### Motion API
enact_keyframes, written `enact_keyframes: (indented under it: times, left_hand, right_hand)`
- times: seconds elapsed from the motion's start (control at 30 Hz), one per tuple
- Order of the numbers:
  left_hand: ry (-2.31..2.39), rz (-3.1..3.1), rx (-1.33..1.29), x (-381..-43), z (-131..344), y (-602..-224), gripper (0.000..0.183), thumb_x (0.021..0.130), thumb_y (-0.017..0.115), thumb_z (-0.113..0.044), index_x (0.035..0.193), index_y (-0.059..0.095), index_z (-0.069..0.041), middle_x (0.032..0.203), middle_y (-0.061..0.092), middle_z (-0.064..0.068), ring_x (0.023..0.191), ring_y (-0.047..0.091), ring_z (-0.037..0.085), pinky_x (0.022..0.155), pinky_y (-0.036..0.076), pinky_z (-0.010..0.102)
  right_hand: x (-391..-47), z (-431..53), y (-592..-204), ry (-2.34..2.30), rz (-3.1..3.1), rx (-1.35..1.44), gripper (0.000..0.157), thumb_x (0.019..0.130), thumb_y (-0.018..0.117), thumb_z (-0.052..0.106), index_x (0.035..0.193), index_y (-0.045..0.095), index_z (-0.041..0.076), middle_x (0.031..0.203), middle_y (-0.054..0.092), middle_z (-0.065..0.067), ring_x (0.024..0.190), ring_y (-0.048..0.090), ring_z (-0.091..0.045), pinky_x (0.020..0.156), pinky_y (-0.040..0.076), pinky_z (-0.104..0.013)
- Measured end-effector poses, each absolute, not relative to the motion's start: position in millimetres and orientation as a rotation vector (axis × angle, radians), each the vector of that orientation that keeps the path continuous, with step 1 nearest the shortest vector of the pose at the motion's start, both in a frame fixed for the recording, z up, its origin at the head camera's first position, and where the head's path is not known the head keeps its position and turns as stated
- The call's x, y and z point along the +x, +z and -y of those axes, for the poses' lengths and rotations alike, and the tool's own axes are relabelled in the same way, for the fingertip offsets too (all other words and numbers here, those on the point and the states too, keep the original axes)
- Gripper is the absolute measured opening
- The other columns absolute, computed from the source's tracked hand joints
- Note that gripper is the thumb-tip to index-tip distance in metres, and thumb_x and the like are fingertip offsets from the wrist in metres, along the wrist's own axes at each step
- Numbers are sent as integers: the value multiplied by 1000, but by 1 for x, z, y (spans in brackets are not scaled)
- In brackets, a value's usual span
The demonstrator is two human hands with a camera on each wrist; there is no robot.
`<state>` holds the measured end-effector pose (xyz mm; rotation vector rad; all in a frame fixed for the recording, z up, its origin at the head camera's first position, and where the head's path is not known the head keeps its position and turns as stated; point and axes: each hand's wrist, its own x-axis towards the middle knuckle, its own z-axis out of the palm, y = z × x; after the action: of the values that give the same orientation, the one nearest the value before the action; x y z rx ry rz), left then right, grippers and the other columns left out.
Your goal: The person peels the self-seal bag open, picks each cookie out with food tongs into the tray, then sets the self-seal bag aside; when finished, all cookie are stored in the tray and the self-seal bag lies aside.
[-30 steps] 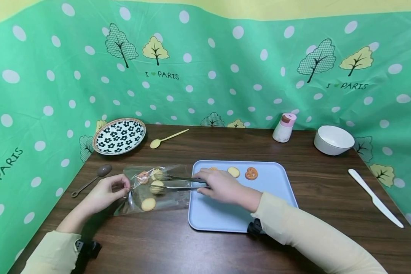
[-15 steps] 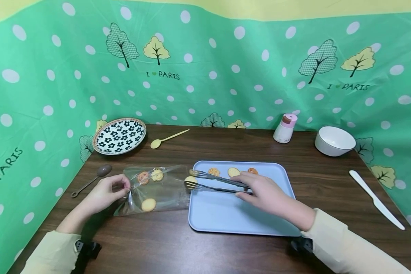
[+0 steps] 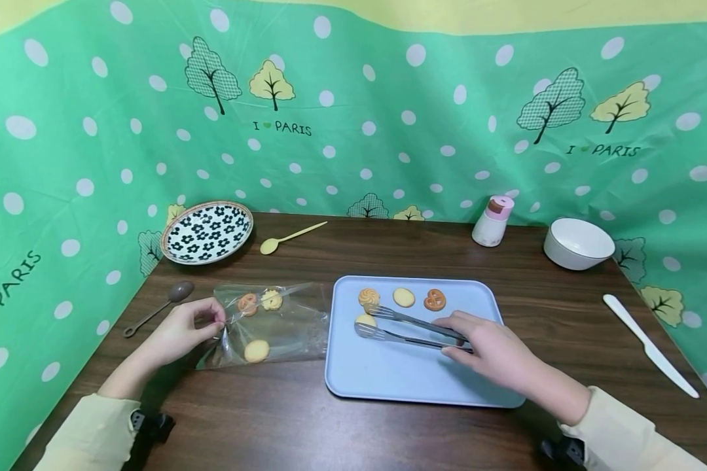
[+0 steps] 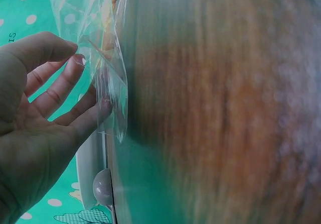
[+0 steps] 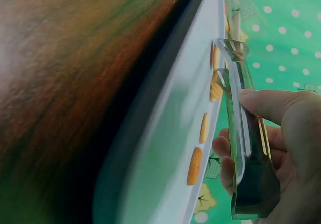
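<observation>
My left hand (image 3: pixel 185 330) pinches the left end of a clear plastic bag (image 3: pixel 300 327) lying on the table. In it are a pretzel-shaped cookie (image 3: pixel 248 303), a flower-shaped cookie (image 3: pixel 271 299) and a round cookie (image 3: pixel 256 351). With my right hand (image 3: pixel 495 347) I grip metal tongs (image 3: pixel 415 341), thumb on one arm and fingers on the other in the right wrist view. Between the tong tips is another round cookie (image 3: pixel 365 320), close over the left part of a light blue tray (image 3: pixel 412 379). A swirl cookie (image 3: pixel 368 296), an oval cookie (image 3: pixel 404 297) and a pretzel cookie (image 3: pixel 435 299) line its far side.
A brown spoon (image 3: pixel 179 292) lies left of the bag. Farther back are a flower-patterned plate (image 3: pixel 207 232), a yellow spoon (image 3: pixel 269 246), a pink-topped shaker (image 3: pixel 491 222) and a white bowl (image 3: pixel 579 243). A white knife (image 3: pixel 648 343) lies at the right.
My right hand has drawn the tongs rightward out of the bag, bringing a round cookie from inside it to over the tray. The left hand keeps its place on the bag.
</observation>
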<state>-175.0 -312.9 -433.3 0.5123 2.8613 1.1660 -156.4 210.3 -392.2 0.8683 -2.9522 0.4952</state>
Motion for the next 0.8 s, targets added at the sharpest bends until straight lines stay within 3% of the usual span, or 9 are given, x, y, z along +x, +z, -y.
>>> enact_keyframes:
  times: [0.37,0.5,0.6,0.8]
  left_hand:
    - [1163,-2852,501,-176,311,-433,15,85,65,-4,84,59,-17,85,60,-3,82,56,11,71,47,25]
    - [1157,-2848,485,-175,310,-431,15,84,65,-4,85,59,-17,85,60,-3,83,56,11,72,47,25]
    - [1156,-2844,472,-175,310,-430,15,84,65,-3,86,59,-17,86,61,-2,83,56,12,72,47,26]
    - [1158,-2839,471,-175,311,-432,15,84,65,-3,86,59,-16,86,61,-1,83,56,12,72,47,25]
  right_hand:
    - [-157,-210,-389,519,2965,877,44,83,72,32,123,60,17,97,61,7,73,52,-7,59,42,-21]
    - [-159,-200,-383,535,2924,889,43,84,72,32,123,61,17,112,64,3,92,61,-12,76,52,-33]
    - [-162,-187,-382,546,2900,923,37,84,71,29,119,64,16,118,65,-1,106,62,-18,86,51,-42]
    - [-173,-156,-385,499,2859,1046,31,85,70,26,115,66,16,110,67,2,98,64,-13,78,53,-37]
